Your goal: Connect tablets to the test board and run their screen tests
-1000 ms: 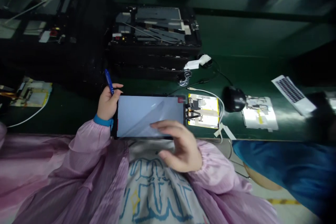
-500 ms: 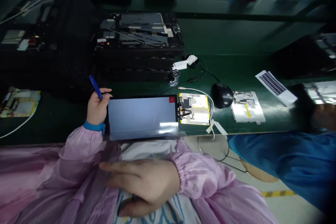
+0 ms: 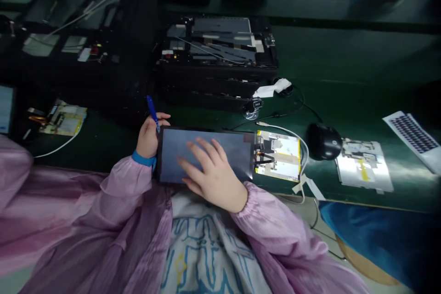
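A dark tablet screen [image 3: 234, 147] lies at the near edge of the green bench [image 3: 344, 87]. My left hand [image 3: 149, 135] grips the tablet's left edge and also holds a blue pen [image 3: 152, 111] pointing up. My right hand [image 3: 208, 172] lies flat on the glass with the fingers spread. An open circuit board with a yellow-edged battery [image 3: 280, 155] hangs off the tablet's right end by short cables.
Black trays with opened devices [image 3: 217, 50] are stacked behind the tablet. A black mouse [image 3: 324, 141], a white board [image 3: 363, 171] and a sticker sheet [image 3: 411, 133] lie to the right. Another board [image 3: 64, 118] lies left. Blue cloth [image 3: 382, 234] sits at lower right.
My right hand dropped from the tablet to my lap, then came back up and now rests flat on the screen. The peeled film seen earlier is gone from the glass.
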Motion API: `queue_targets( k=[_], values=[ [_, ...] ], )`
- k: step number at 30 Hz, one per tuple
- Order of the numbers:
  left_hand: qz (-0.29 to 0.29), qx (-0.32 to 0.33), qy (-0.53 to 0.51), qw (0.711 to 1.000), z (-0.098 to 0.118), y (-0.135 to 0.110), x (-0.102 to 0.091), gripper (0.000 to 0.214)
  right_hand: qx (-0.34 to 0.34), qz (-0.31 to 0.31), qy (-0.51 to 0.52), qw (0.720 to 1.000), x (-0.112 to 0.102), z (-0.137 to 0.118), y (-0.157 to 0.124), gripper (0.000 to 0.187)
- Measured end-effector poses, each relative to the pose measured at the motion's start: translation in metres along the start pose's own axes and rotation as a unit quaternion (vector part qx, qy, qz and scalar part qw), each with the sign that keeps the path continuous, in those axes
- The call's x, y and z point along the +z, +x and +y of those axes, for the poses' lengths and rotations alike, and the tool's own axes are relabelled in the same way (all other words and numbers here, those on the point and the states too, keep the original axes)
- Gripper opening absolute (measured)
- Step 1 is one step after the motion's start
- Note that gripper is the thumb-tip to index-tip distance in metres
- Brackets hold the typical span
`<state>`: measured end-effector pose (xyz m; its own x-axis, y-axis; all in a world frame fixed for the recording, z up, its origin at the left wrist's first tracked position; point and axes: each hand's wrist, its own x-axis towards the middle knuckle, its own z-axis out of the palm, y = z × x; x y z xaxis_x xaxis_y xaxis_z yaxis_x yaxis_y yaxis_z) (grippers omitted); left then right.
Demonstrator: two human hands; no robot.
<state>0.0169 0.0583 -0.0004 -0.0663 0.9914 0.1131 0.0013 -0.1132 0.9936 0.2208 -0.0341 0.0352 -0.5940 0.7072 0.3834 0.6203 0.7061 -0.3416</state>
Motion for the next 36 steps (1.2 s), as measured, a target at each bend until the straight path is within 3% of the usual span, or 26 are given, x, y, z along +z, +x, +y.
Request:
queue_targets(
  k=[2,4,8,11,15,19,27,33,36],
  values=[
    [-0.008,-0.012,-0.018,1.000,0.001,-0.001,0.001,0.059,0.062,-0.034,-0.028,0.997,0.008,0.000,0.004,0.052],
    [-0.009,-0.018,-0.029,0.999,0.001,-0.002,0.001,0.059,0.081,-0.046,-0.041,0.995,0.015,-0.004,0.001,0.053],
    [-0.010,-0.032,-0.042,0.999,0.000,-0.002,-0.001,0.058,0.069,-0.004,-0.026,0.997,0.011,-0.005,-0.022,0.024],
    [-0.015,-0.037,-0.046,0.998,0.000,-0.003,-0.001,0.056,0.095,0.052,0.039,0.993,-0.008,0.005,-0.044,0.020],
    [-0.018,-0.030,-0.025,0.999,0.001,-0.003,-0.004,0.050,0.195,0.097,0.057,0.974,-0.029,0.029,-0.068,0.044],
    [-0.027,0.015,0.039,0.999,-0.001,0.001,-0.009,0.045,0.247,0.056,0.060,0.965,-0.035,0.052,-0.087,0.071],
    [-0.032,0.018,0.046,0.998,-0.006,0.005,-0.010,0.048,0.239,-0.060,0.075,0.966,-0.038,0.067,-0.101,0.091],
    [-0.036,0.014,0.034,0.999,-0.008,0.005,-0.008,0.047,0.182,0.020,0.044,0.982,-0.040,0.061,-0.094,0.103],
    [-0.043,0.004,0.034,0.998,-0.009,0.005,-0.008,0.046,0.137,-0.007,-0.008,0.990,-0.035,0.047,-0.079,0.095]
  ],
)
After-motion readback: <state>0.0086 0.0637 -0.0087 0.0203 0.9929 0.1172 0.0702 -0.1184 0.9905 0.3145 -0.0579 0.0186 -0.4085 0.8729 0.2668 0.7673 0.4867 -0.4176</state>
